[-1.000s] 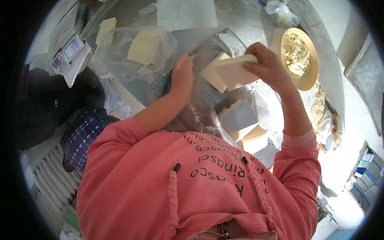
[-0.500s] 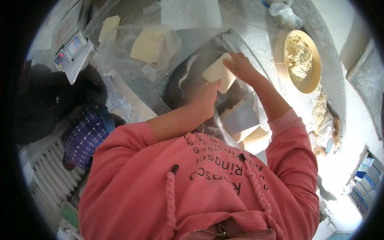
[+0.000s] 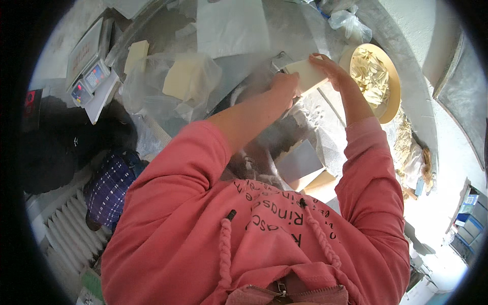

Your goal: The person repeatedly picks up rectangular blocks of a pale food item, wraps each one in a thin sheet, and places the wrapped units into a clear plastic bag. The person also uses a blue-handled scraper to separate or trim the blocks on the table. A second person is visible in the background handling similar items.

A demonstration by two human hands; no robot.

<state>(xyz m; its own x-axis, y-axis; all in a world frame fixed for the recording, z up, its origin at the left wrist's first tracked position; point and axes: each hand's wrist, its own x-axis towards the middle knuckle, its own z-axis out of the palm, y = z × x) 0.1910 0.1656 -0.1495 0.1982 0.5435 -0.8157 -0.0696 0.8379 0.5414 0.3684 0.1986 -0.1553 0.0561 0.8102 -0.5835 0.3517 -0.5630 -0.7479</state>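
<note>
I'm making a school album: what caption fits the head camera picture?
Left hand and right hand at a pale slab, near a round tub of pale strips.

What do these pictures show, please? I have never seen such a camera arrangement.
There is no machine at work here, only a person working bare-handed. A fisheye camera on the person's head looks down, so straight edges bend. The right hand holds a pale slab; the left hand is at its left end, its exact grip unclear. On the grey table lie a white sheet and clear plastic with a second pale slab. To the right is a round tan bowl of pale strips.
</note>
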